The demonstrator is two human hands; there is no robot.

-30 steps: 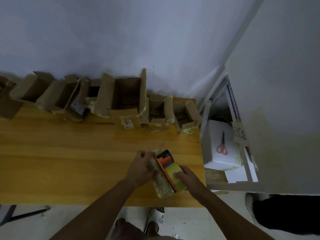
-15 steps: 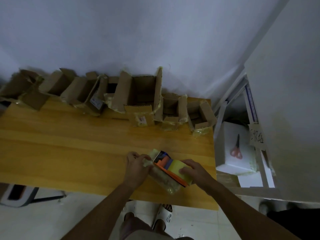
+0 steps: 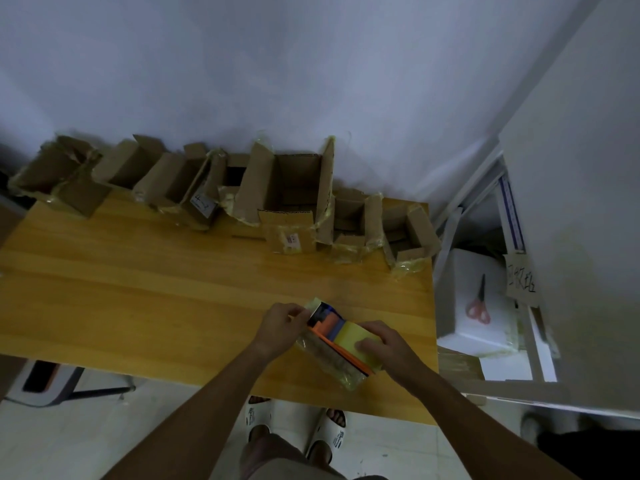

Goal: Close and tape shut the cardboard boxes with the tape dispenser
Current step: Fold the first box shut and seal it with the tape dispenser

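Hands meet over a small cardboard box (image 3: pixel 332 355) lying tilted near the front edge of the wooden table (image 3: pixel 138 306). The left hand (image 3: pixel 282 327) pinches the box's far end flap between curled fingers. The right hand (image 3: pixel 382 348) rests on the near end, fingers bent over a yellow flap (image 3: pixel 353 336), with orange and blue contents showing between the two hands. Beyond both hands, a row of open cardboard boxes (image 3: pixel 291 188) lines the wall. Right of the right hand, red-handled scissors (image 3: pixel 479 306) lie on a white foam block (image 3: pixel 464 327).
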